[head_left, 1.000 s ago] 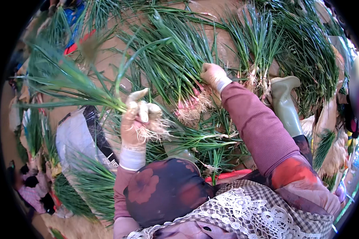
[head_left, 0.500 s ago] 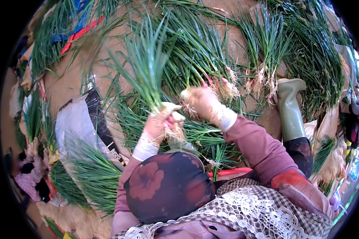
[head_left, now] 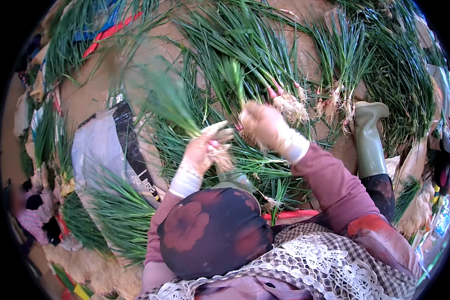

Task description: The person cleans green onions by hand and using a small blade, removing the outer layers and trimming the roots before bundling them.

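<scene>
Scallion bunch (head_left: 179, 111) clamped in left hand (head_left: 199, 154), some fingers jutting, beyond grey sheet's (head_left: 97, 145) right edge; right hand (head_left: 266, 126) blurred, I can't tell its grip; slack hold could spill stalks.

The right boot (head_left: 370, 137) looks like smooth, shiny rubber, the sleeve (head_left: 330, 175) matt ribbed cloth, the trim (head_left: 330, 257) openwork lace; onion leaves (head_left: 260, 55) look glossy, roots (head_left: 291, 108) rough.

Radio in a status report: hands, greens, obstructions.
Left hand holding rooted green bunch. Right hand at other stalks, grip blurred. Loose greens lying nearby; no obstruction evident.
</scene>
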The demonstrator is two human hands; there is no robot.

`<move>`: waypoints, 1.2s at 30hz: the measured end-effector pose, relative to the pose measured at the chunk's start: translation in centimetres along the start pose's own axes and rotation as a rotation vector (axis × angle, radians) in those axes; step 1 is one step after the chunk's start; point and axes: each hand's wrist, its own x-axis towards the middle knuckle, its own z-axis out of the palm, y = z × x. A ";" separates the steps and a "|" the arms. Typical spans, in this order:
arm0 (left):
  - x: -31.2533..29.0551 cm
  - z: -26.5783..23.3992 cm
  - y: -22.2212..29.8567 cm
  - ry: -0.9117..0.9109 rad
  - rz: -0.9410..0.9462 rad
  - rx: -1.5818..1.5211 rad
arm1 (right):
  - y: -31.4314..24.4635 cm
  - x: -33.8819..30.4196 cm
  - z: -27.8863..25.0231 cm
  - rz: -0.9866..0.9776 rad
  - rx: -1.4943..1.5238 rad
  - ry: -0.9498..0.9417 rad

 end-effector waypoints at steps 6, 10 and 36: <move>1.9 -4.5 -4.9 -0.060 -0.167 0.044 | 2.9 -1.3 3.2 0.039 0.157 -0.137; 0.9 -1.6 -5.0 -0.038 -0.119 0.237 | 3.6 2.7 4.0 0.502 0.989 -0.354; -0.9 -0.6 -2.7 -0.504 -0.151 -0.189 | 1.5 1.9 5.5 0.131 2.184 -0.748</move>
